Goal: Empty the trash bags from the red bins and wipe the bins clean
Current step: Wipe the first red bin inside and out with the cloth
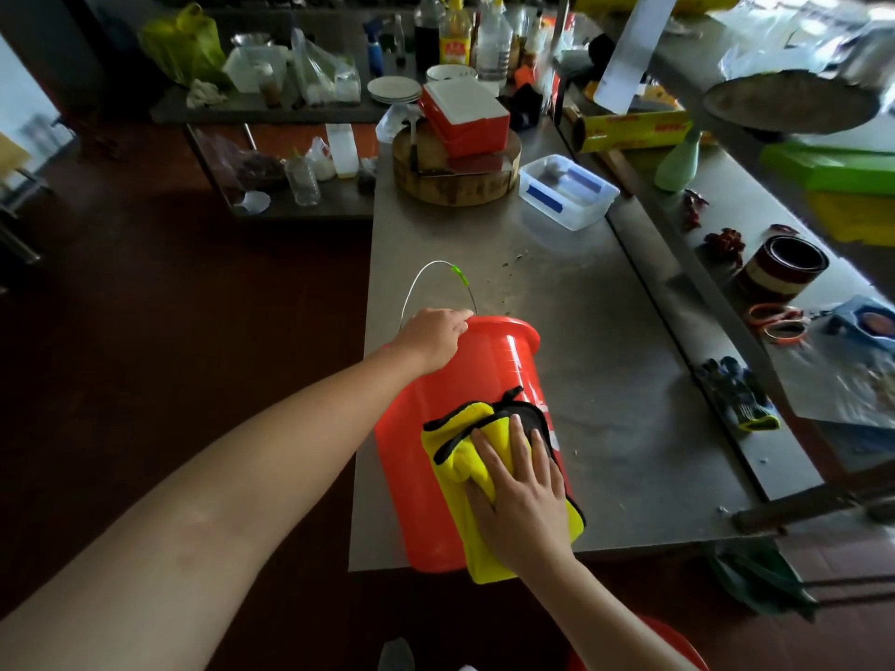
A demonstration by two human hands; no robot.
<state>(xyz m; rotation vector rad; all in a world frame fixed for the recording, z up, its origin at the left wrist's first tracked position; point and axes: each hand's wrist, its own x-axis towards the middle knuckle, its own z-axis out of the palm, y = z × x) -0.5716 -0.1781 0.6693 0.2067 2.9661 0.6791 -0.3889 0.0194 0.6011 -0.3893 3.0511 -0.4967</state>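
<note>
Leftmost, the left hand [436,339] holds the rim of the red bin [503,365], fingers bent over its edge just beside the wire handle [426,273] that arches from the mouth. The bin lies on its side at the near left corner of the steel table [605,380], mouth pointing away, and on its upper wall the right hand [523,496] presses a yellow cloth [455,457] flat with straight, slightly spread fingers. Farther right, well apart from the bin, lie dark gloves [741,399] and orange scissors [777,322].
</note>
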